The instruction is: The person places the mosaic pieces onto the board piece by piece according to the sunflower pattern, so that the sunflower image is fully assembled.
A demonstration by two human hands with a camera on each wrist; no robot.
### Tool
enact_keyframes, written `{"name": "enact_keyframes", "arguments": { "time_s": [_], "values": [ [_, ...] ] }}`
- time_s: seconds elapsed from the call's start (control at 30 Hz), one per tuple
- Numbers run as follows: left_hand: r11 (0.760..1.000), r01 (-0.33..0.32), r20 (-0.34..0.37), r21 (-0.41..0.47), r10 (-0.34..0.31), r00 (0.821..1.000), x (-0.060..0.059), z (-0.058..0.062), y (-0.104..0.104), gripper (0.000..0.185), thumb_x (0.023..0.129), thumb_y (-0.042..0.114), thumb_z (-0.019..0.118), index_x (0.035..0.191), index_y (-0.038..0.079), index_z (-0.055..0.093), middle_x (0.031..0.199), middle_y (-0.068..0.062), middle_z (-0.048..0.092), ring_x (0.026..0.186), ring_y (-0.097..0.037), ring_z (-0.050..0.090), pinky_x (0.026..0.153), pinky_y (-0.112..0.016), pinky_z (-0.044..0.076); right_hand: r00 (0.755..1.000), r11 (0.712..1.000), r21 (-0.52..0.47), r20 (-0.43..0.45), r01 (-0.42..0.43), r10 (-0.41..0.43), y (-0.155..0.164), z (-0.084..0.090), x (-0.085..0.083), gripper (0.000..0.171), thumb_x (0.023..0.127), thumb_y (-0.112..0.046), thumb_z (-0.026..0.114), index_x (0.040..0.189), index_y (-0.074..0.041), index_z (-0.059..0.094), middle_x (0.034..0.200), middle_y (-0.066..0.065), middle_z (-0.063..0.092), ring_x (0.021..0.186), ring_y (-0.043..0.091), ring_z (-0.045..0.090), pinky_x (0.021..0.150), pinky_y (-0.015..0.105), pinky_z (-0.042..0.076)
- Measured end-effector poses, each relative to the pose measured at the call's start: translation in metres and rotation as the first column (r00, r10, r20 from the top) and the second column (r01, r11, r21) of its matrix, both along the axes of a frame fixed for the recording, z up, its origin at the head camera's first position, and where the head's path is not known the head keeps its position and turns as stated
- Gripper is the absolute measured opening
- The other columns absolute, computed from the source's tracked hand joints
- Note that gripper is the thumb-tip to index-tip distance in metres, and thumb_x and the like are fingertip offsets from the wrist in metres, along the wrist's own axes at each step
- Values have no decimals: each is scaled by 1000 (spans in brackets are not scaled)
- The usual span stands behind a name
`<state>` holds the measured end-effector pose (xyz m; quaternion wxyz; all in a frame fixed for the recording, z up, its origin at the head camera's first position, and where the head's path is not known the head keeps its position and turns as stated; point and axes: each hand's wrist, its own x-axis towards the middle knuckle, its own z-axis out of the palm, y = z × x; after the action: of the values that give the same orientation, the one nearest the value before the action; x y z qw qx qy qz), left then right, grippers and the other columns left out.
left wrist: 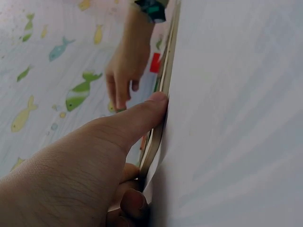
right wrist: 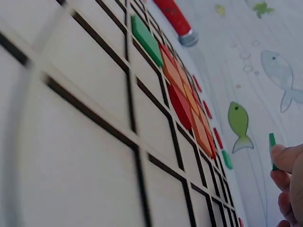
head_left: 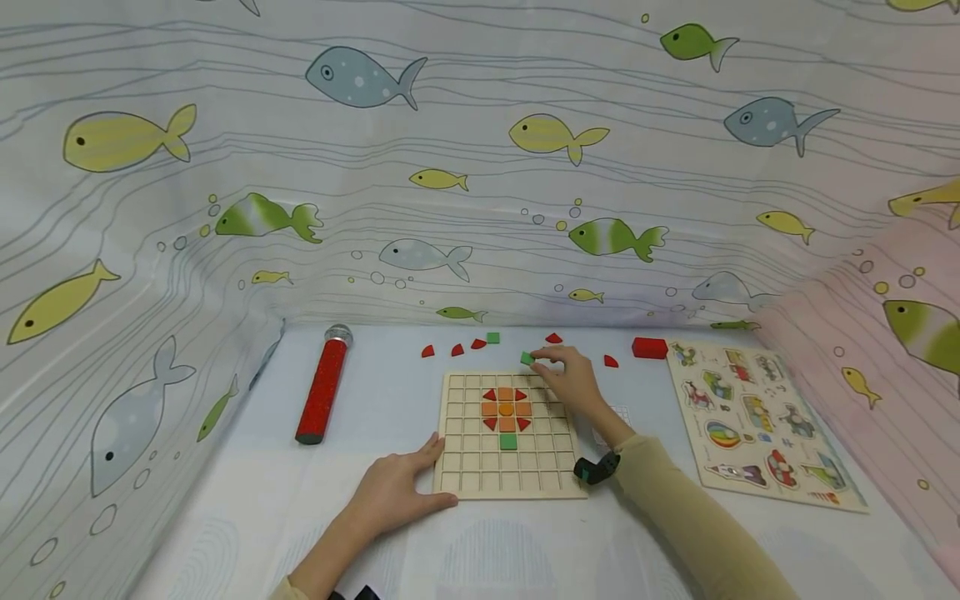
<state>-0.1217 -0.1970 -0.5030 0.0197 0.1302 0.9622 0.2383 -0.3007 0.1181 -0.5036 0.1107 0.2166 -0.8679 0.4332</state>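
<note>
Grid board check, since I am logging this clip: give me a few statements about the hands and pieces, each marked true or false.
1. The right hand pinches a green square piece. True.
2. The left hand lifts the grid board off the table. False: it rests at the board's left edge, and the board lies flat.
3. The red tube lies on the board. False: it lies on the table, left of it.
4. A green square sits below the orange and red pattern. True.
</note>
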Motion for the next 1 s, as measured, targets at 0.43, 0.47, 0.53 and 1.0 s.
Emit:
{"name": "enact_keyframes", "arguments": {
  "time_s": [0.43, 0.47, 0.53, 1.0],
  "values": [
    [1000, 5, -5, 0, -5, 1000, 0, -1, 1, 95, 80, 64, 85, 153, 11, 58, 156, -3, 57, 126, -30, 70, 100, -48, 58, 989, 989, -25, -44, -144, 143, -1, -7, 104, 22, 91, -12, 85, 113, -13, 83, 118, 3, 78, 112, 25, 69, 84, 35, 60],
    [1000, 6, -2, 2, -6, 1000, 0, -1, 1, 95, 80, 64, 85, 153, 11, 57, 156, -3, 56, 127, -30, 69, 100, -48, 58, 988, 989, -26, -50, -147, 145, -1, -7, 110, 22, 90, -11, 85, 112, -13, 83, 117, 2, 78, 111, 24, 69, 84, 35, 60],
    [1000, 3, 6, 1, -3, 1000, 0, -1, 1, 95, 80, 64, 85, 154, 11, 57, 157, -3, 56, 127, -30, 69, 101, -48, 58, 987, 989, -19, -69, -148, 147, -1, -9, 119, 23, 88, -9, 87, 109, -13, 84, 115, 0, 78, 111, 22, 69, 87, 35, 60],
    [1000, -13, 20, 9, 13, 1000, 1, 2, 1, 94, 80, 61, 86, 154, 11, 57, 158, -2, 55, 128, -30, 68, 102, -49, 57, 971, 975, 93, -111, -201, 211, -10, -22, 133, 16, 87, -12, 89, 102, -15, 84, 107, -7, 77, 101, 13, 65, 85, 33, 56]
  ]
}}
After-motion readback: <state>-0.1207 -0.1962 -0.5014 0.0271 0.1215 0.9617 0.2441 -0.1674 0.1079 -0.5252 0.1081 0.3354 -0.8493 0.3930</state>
